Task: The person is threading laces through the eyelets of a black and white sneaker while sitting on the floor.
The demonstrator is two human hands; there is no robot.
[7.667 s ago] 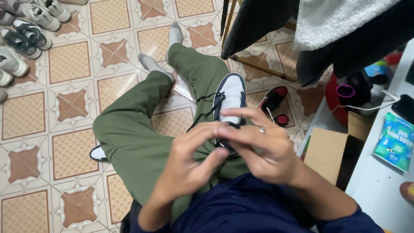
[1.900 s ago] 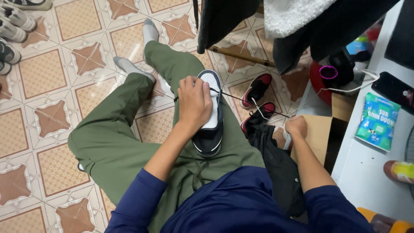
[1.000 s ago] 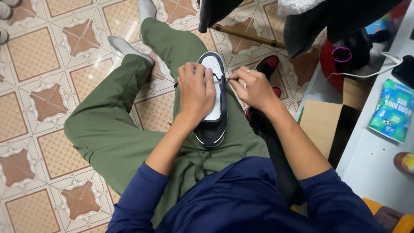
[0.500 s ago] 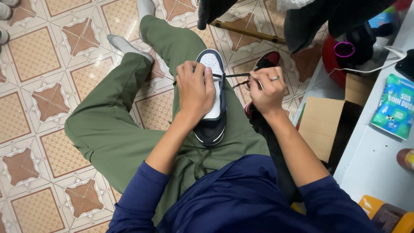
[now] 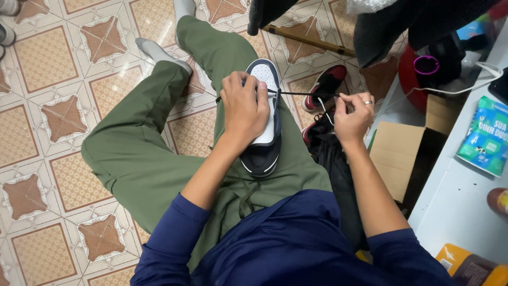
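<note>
Tiled floor [image 5: 63, 63], brown-and-cream pattern; person seated on it, legs in green trousers [image 5: 143, 143] stretched toward the far edge, grey socks showing. White desk [image 5: 455, 212] runs along the person's right side, with a teal pouch [image 5: 484, 143] on it and an open cardboard box [image 5: 397, 159] on the floor against its near edge. Dark clothes [image 5: 381, 26] hang above the far right corner.

Navy-and-white sneaker [image 5: 264, 122] lies on the right thigh, toe pointing away. A red-and-black sneaker [image 5: 324, 87] sits on the floor just beside it, to the right.

Left hand [image 5: 244, 114] is clamped flat over the sneaker's upper, fingers curled round its far side, pinning it to the leg. Right hand [image 5: 353, 116], ring on one finger, is pinched closed on the black shoelace [image 5: 299, 94], which runs taut from the eyelets near the toe out to the right.

Judged step: lacing, lace being drawn through an eyelet low on the shoe. Next move likely calls for taking out the slack evenly, then finding the lace tip and aiming it at the opposite eyelet while the left hand keeps the shoe from rolling.
</note>
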